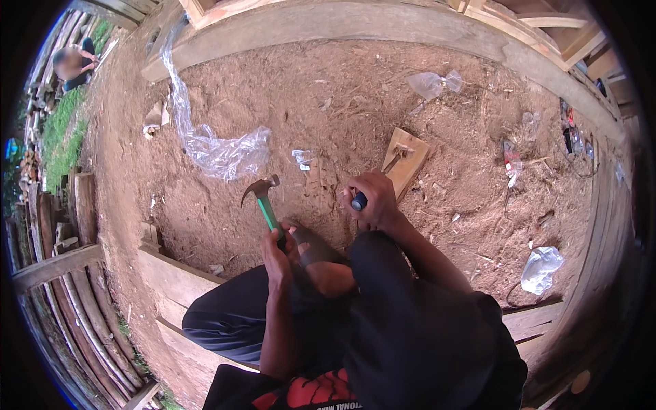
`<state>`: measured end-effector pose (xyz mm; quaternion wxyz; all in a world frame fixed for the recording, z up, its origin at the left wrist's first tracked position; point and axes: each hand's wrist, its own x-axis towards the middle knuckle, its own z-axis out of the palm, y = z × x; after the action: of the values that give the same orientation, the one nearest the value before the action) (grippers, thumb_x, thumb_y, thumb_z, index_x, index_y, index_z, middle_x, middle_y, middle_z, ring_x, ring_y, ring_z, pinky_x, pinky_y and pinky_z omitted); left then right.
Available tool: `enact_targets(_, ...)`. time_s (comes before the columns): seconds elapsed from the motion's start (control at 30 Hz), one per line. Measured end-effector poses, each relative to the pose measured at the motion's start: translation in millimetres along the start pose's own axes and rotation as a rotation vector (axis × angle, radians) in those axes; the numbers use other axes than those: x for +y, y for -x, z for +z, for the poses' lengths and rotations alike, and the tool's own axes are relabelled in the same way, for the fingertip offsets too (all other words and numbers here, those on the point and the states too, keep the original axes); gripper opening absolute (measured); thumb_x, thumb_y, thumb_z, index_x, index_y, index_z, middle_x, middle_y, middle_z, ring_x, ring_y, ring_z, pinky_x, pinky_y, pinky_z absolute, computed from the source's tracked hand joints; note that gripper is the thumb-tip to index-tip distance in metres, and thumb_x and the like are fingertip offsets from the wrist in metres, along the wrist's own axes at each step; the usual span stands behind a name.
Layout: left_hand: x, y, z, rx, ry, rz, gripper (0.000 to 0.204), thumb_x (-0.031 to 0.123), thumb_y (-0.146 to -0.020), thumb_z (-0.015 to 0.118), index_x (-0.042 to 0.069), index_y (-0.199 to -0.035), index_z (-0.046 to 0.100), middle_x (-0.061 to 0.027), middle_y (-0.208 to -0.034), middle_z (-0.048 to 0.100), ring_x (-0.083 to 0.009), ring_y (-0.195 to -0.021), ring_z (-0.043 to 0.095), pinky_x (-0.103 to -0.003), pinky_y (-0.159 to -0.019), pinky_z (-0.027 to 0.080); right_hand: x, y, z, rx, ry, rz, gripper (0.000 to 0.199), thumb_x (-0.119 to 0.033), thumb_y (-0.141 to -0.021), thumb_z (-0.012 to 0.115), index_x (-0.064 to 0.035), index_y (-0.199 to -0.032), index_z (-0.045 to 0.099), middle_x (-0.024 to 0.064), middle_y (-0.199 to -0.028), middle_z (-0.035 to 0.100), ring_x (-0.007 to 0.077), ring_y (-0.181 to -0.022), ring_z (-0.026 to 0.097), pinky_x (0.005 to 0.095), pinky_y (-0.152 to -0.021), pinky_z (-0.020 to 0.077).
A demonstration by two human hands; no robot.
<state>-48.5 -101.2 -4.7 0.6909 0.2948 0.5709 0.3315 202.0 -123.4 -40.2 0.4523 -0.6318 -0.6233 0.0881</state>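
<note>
My left hand [277, 254] is closed round the lower handle of a claw hammer [266, 209], its green shaft rising to a brownish metal head. The hammer is held up, apart from the wood. My right hand [374, 198] grips a chisel [391, 164] by its dark handle, whose butt end shows beside the thumb. The chisel's blade slants away to the far right, its tip at a rough cut recess in a short, pale wooden block [411, 171]. That block lies on the dirt, just beyond my right hand.
Crumpled clear plastic sheeting [229, 154] lies at the left on the dirt floor. Plastic bags [433, 84] lie farther off and at the right [542, 270]. A long plank [355, 24] bounds the far side. Stacked logs [85, 208] and a seated person [74, 66] are at the left.
</note>
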Motion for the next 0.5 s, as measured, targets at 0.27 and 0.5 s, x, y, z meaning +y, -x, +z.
enact_targets(0.27, 26.4, 24.1, 6.2, -0.189, -0.462, 0.370, 0.039, 0.032, -0.099, 0.043, -0.003, -0.107, 0.057, -0.0037, -0.062, 0.046, -0.0144, -0.047, 0.046, -0.030, -0.055, 0.050, 6.2, -12.6, -12.0, -0.083, -0.070, 0.028, 0.008, -0.011, -0.068, 0.066, -0.0065, -0.072, 0.060, 0.0105, -0.059, 0.056, 0.0295, -0.051, 0.055, 0.0382, -0.052, 0.0455)
enact_targets(0.5, 30.9, 11.9, 16.7, -0.513, -0.864, 0.631, 0.027, 0.017, -0.091, 0.046, -0.002, -0.107, 0.057, -0.0234, -0.074, 0.053, -0.0430, -0.068, 0.056, -0.046, -0.061, 0.043, 5.0, -5.9, -11.0, -0.091, -0.086, 0.061, 0.016, -0.016, -0.069, 0.067, -0.0082, -0.068, 0.053, 0.0104, -0.055, 0.052, 0.0321, -0.050, 0.054, 0.0410, -0.051, 0.0438)
